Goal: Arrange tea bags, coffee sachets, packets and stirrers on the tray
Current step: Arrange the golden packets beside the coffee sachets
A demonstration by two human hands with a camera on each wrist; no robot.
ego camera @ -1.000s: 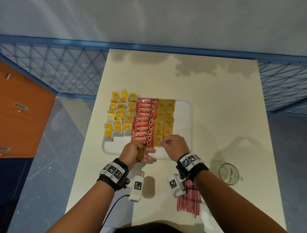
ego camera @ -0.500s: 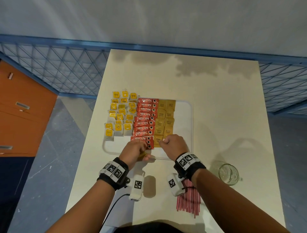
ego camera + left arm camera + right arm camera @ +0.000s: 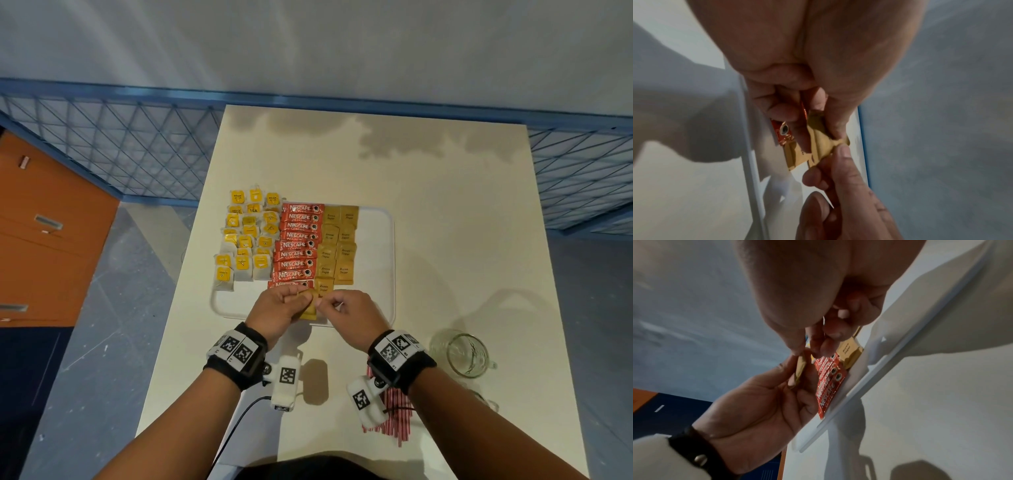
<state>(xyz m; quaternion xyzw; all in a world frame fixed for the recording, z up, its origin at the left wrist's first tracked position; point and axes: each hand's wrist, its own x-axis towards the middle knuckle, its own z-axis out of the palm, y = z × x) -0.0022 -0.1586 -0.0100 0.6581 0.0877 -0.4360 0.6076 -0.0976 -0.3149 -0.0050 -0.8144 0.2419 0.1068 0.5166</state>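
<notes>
- My left hand (image 3: 279, 310) holds a small stack of tan paper sugar packets (image 3: 310, 303) over the near edge of the white rectangular plastic tray (image 3: 376, 260); its fingers are curled around the stack.
- My right hand (image 3: 352, 317) pinches the corner of one packet in this stack between thumb and index finger; the left wrist view shows the paper creased there.
- Both hands are together, touching the same packets.
- On the tray, red Nescafe coffee sachets (image 3: 296, 246) lie in one column, overlapping each other.
- Just to the right of them, more tan brown-sugar packets (image 3: 337, 240) lie in two columns.
- White tea bags with yellow tags (image 3: 248, 240) lie in rows on the left part of the tray; some go over its left rim.
- The right part of the tray is bare.
- A bundle of red and white striped stirrers (image 3: 399, 419) lies on the cream table (image 3: 445, 205), partly under my right wrist.
- A clear glass mug (image 3: 467, 354) stands near my right forearm.
</notes>
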